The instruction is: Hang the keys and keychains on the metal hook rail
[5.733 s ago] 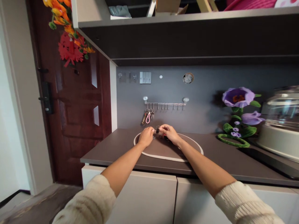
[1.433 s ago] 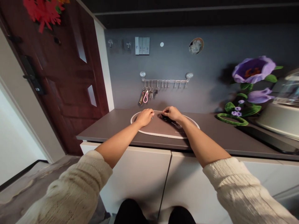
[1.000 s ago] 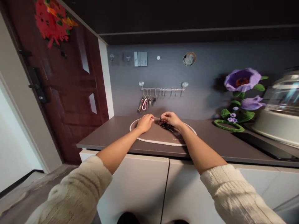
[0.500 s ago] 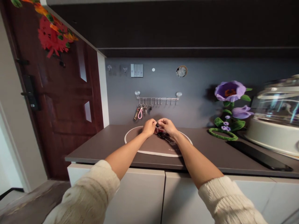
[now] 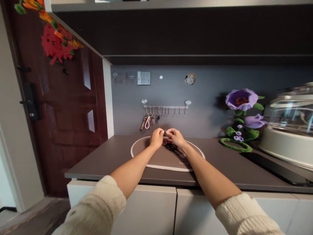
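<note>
Over the mat, my left hand (image 5: 157, 137) and my right hand (image 5: 175, 136) meet with fingertips nearly touching. Both are closed in a pinch on a small key (image 5: 164, 133) with a dark head, and a ring seems to be at its top. My fingers partly cover it. Below them a heap of dark keys (image 5: 174, 148) with something red among it lies on the brown half-round mat (image 5: 158, 160) with a white edge. Part of the heap is behind my right hand.
On the wall, a clear hook rail (image 5: 168, 107) holds several keys and a pink strap (image 5: 147, 122) at its left end. A purple flower ornament (image 5: 242, 99), a black phone (image 5: 276, 168) and a clear-domed appliance (image 5: 288, 130) stand or lie at right. A shelf (image 5: 181, 32) overhangs the counter.
The view has tilted up slightly, so the scene sits lower. My hands stay together on the key, which shows less between my fingers now.
</note>
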Motion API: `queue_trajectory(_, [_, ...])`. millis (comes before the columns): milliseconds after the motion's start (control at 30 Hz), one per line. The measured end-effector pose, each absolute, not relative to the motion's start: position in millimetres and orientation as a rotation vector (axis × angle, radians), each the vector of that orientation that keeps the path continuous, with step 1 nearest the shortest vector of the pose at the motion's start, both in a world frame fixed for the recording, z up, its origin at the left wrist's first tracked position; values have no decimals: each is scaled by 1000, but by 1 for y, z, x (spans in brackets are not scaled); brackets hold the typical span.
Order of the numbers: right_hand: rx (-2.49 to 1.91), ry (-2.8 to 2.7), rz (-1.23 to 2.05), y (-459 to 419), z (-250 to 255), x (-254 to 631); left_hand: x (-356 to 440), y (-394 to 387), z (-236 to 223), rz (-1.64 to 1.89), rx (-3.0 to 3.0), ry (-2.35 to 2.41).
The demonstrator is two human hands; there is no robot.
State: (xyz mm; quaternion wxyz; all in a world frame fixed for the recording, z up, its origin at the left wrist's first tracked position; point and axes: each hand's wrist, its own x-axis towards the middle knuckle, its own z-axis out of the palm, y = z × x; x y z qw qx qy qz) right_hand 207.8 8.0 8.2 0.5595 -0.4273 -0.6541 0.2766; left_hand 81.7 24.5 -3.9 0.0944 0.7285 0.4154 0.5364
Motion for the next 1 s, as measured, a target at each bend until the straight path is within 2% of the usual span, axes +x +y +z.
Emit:
queue_trajectory(267, [-970, -1535, 447, 23, 26, 206, 74, 20, -2, 1533, 2353, 1418])
queue_trajectory(600, [-953, -1182, 696, 53, 85, 189, 74, 13, 2, 1409, 2400, 1766])
queue_trajectory(1000, [-1088, -947, 723, 74, 95, 168, 74, 12, 0, 1360, 2396, 1816])
